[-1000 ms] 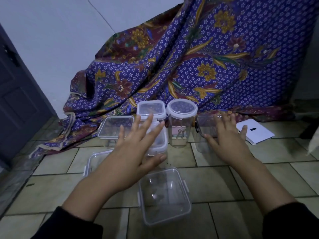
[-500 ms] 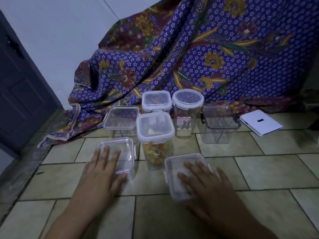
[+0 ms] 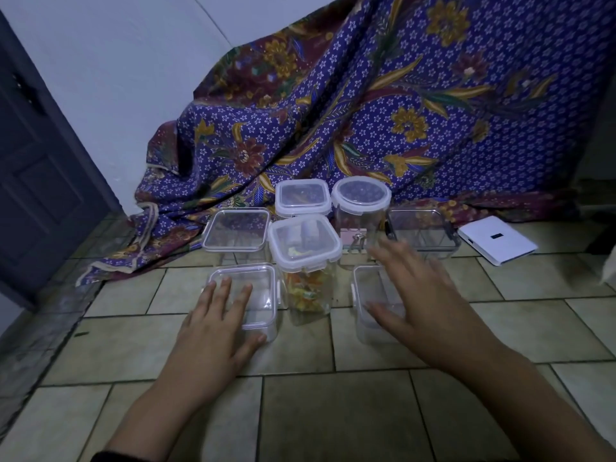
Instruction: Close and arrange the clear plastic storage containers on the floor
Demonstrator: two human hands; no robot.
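Several clear lidded plastic containers stand grouped on the tiled floor. My left hand [image 3: 216,325] lies flat with straight fingers on the lid of the low front-left container [image 3: 263,288]. My right hand [image 3: 420,295], blurred and with spread fingers, hovers over or touches the low front-right container [image 3: 365,288]; contact cannot be told. Between them stands a tall container with colourful contents [image 3: 305,258]. Behind are a square empty one [image 3: 236,231], a small square one [image 3: 302,197], a round jar [image 3: 360,201] and a black-clipped one [image 3: 420,231].
A purple patterned cloth [image 3: 383,105] drapes down behind the containers onto the floor. A white flat device [image 3: 496,240] lies at the right. A dark door [image 3: 36,168] stands at the left. Bare tiles [image 3: 333,411] lie in front.
Both hands came down from the back row onto the two low front containers. The front-right container has shifted forward toward the group, and my right hand now moves up over it.
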